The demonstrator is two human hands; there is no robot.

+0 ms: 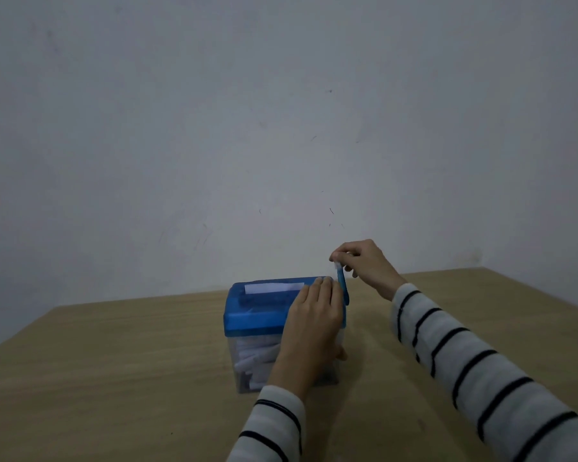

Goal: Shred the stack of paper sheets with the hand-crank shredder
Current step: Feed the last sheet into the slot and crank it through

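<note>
A hand-crank shredder (pixel 261 311) with a blue lid and a clear bin stands on the wooden table (pixel 114 378). A white paper sheet (pixel 274 287) pokes out of the slot on top. White paper strips (pixel 254 358) fill the bin. My left hand (pixel 314 315) lies on the right end of the lid with fingers straight, pressing it down. My right hand (pixel 361 261) pinches the knob of the blue crank (pixel 342 285), which points up at the shredder's right side.
A bare pale wall (pixel 281 128) rises right behind the table. The table's back right corner (pixel 481 270) is near my right arm. Striped sleeves cover both forearms.
</note>
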